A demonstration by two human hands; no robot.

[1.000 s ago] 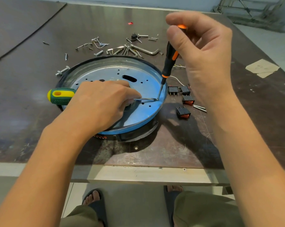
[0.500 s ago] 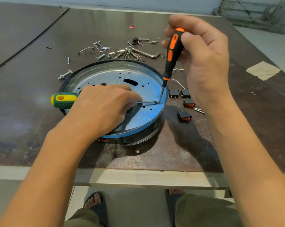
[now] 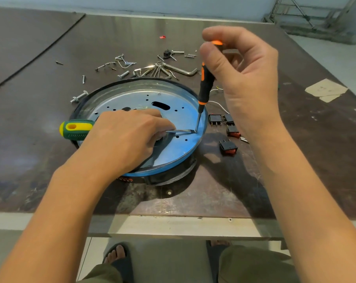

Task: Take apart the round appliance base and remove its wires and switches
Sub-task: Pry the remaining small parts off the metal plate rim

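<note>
Item 1, round appliance base point(image 3: 136, 94): I log it flat on the table point(image 3: 50, 180), blue-tinted perforated plate up, under and just beyond my left hand point(image 3: 124, 139).

Item 2, green-and-yellow screwdriver point(image 3: 77, 129): left fingers point(image 3: 162, 125) curled tight round its handle. The flat blade lies across the plate toward the right rim.

Item 3, orange-and-black screwdriver point(image 3: 205, 84): my right hand point(image 3: 246, 78) pinches its top between thumb and fingers point(image 3: 211, 56), the other fingers loosely bent. The shaft stands nearly upright and its tip meets the flat blade's end just inside the rim.

Item 4, switches point(image 3: 228, 148): black and red, loose on the table just right of the base, beside a white wire point(image 3: 220, 105).

Item 5, screws and hex keys point(image 3: 152, 68): scattered behind the base.
</note>
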